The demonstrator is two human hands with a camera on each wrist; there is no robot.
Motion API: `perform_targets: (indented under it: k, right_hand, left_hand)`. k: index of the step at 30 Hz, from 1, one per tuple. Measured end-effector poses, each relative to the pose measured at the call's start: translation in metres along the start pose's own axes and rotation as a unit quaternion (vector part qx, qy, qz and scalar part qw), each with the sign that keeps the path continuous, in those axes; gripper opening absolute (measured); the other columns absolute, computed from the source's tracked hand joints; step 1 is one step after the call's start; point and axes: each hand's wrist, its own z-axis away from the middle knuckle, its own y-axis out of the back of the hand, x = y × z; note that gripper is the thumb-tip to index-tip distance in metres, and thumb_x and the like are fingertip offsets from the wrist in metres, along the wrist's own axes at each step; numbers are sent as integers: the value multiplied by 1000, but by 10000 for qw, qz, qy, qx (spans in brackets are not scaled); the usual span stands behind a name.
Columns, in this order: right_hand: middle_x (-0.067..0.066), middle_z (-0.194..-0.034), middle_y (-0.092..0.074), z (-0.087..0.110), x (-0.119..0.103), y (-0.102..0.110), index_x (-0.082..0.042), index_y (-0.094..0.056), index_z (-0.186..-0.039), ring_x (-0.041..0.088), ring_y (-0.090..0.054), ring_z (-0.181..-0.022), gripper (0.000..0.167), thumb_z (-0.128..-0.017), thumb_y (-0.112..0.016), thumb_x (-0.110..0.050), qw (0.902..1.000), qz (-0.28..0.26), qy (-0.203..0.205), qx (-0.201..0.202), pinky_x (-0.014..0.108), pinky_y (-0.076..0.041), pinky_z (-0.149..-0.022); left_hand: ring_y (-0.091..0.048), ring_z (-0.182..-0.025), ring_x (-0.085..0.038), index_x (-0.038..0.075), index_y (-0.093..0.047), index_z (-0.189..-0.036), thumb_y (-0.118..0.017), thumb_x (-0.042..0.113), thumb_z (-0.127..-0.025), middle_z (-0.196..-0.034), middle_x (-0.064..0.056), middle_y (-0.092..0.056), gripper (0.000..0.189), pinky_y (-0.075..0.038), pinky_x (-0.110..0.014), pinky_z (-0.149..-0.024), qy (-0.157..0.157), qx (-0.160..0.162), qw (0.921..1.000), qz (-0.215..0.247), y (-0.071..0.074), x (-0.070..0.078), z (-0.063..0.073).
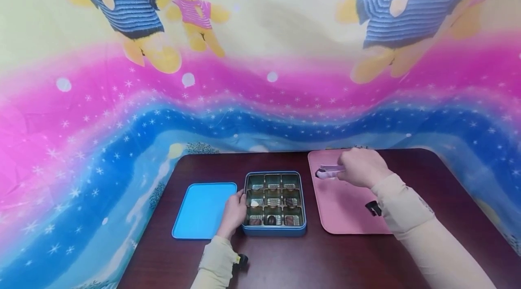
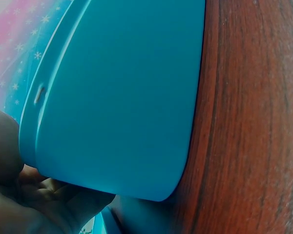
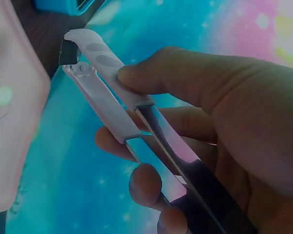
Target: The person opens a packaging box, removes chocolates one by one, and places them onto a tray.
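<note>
My right hand (image 1: pixel 362 167) grips a pair of small tongs (image 3: pixel 115 80) with pale tips and shiny metal arms, thumb on one side and fingers on the other. Between the tips sits a dark chocolate (image 3: pixel 68 51). In the head view the tongs appear over the pink tray (image 1: pixel 346 216). My left hand (image 1: pixel 234 212) holds the left side of the blue tin (image 1: pixel 274 231), thumb near its rim. Inside is a gold divided insert. Several chocolates lie in its front row, with a white chocolate (image 1: pixel 256 202) and a dark one (image 1: pixel 291 201) in the middle row.
A light blue lid (image 1: pixel 205 207) lies left of the tin, partly behind my left hand. All of this stands on a dark wooden table (image 1: pixel 285 262). Behind the table hangs a cloth (image 1: pixel 260 94) printed with bears and snowflakes.
</note>
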Motion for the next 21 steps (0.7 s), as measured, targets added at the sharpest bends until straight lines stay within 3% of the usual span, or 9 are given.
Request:
perform_targets:
  k: [12,16,19,21]
  right_hand:
    - [-6,-72,-62,7,29,-25,-17,-76,-86,18,-52,-59,12,-82,-79,-28,9980,-261,-442,-383,39,-44,-52]
    - [-5,-71,-61,9,32,-32,-18,-74,-83,19,-51,-60,11,-82,-80,-27,9972,-340,-487,-460,39,-43,-53]
    - [-5,-70,-59,10,34,-37,-19,-72,-80,19,-51,-60,11,-81,-80,-27,9967,-372,-518,-502,39,-42,-52]
    - [-4,-69,-58,11,35,-40,-20,-71,-78,20,-50,-59,12,-81,-80,-27,9965,-371,-539,-522,39,-41,-52]
  left_hand:
    - [-48,-59,-21,-11,-43,-147,-42,13,-109,-131,-27,-61,45,-43,-35,-52,-50,0,10000,-17,1,-1,1]
    - [-65,-85,-26,-10,-46,-146,-43,14,-109,-131,-25,-62,44,-54,-40,-68,-66,59,9999,-66,1,0,0]
    - [-65,-110,-29,-11,-47,-144,-43,13,-109,-132,-26,-62,43,-55,-44,-83,-110,108,9998,-86,0,0,0]
    - [-64,-113,-32,-12,-47,-144,-43,12,-108,-133,-26,-61,43,-55,-47,-86,-101,118,9999,-48,0,0,0]
